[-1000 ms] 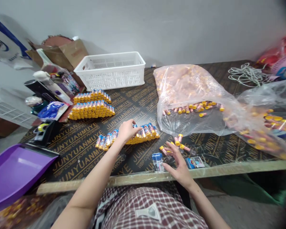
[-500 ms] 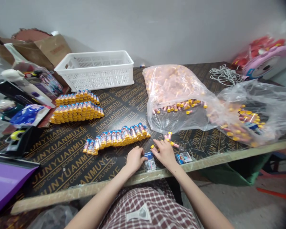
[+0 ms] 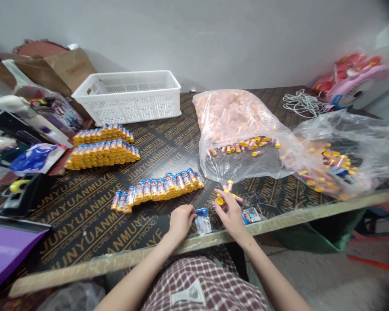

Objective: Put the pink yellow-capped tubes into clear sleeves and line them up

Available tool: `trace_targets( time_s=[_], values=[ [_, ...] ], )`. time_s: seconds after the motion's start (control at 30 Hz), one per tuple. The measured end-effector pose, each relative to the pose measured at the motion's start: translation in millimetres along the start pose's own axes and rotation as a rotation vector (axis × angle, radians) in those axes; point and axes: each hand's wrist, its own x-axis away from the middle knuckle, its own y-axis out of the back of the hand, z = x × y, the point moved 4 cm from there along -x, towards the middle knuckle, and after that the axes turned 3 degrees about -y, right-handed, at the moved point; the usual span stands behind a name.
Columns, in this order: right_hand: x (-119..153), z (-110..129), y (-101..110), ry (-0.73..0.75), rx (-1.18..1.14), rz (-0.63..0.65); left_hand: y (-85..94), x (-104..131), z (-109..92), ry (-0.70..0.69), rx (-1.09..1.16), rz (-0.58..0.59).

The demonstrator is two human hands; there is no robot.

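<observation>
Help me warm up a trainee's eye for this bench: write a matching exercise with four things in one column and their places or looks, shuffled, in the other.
Things
1. Basket
2. Cord
3. Dustpan
4. Left hand

Places and looks
A. Loosely coiled, beside the pink fan
B. Fingertips at the blue-topped packet
C. White with slotted sides, near the back wall
D. Purple, at the near left of the view

Right pairs
1-C, 2-A, 3-D, 4-B
</observation>
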Motion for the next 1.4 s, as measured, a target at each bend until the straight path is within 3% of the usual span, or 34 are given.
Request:
trace_targets(
  time_s=[0.17, 0.37, 0.5, 0.63, 0.9, 1.1, 1.4],
  values=[
    [13.5, 6.8, 14.5, 0.030, -0.072, -0.071, 6.8, 0.2, -1.2, 0.012, 0.205, -0.113],
    [28.2, 10.6, 21.7, -0.032, -0.188, -0.093, -0.5, -0.7, 9.2, 0.449, 1.104, -0.135],
    [39.2, 11.1, 19.5, -0.053, -0.266, -0.066, -2.4, 0.7, 7.8, 0.586, 1.399, -0.132],
    [47.5, 11.0, 17.5, -0.047, -0.284, -0.089, -5.0, 1.8, 8.1, 0.652, 1.461, -0.141],
    [52.2, 22.3, 17.6, 0.050, -0.178, -0.124, -4.5, 3.2, 14.4, 0.735, 1.482, -0.298],
    [52.1, 31.6, 10.9, 0.135, -0.121, -0.073, -3.2, 5.1, 13.3, 0.764, 1.492, -0.317],
    [52.9, 22.9, -7.3, 0.153, -0.172, 0.074, 6.0, 4.5, -10.9, 0.507, 1.548, -0.201]
  ],
)
